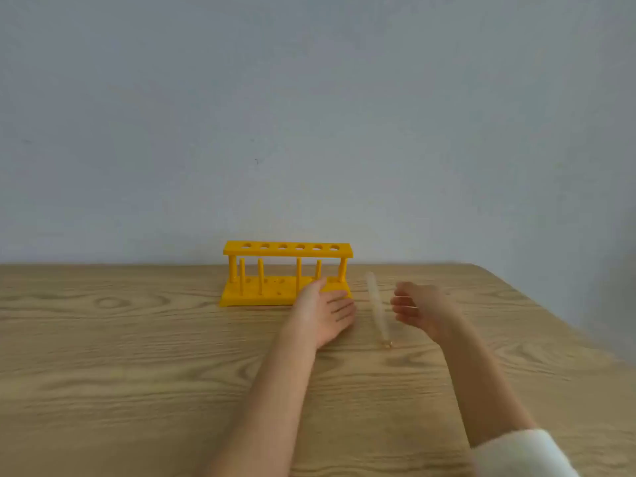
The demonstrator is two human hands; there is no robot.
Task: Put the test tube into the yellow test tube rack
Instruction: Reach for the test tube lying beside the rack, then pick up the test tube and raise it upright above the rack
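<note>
The yellow test tube rack [261, 287] stands at the back of the table near the wall, with a row of holes in its top bar, all without tubes. A clear test tube [377, 306] lies flat on the table just right of the rack, its open end toward me. My left hand [321, 313] lies open on the table, fingers spread, in front of the rack's right end and touching its base. My right hand [418, 309] hovers just right of the tube with fingers loosely curled and nothing in them.
The wooden table [137, 373] runs to a plain grey wall behind the rack. Its right edge [557, 325] slants away close to my right arm. A white sleeve [519, 452] covers my right forearm at the bottom right.
</note>
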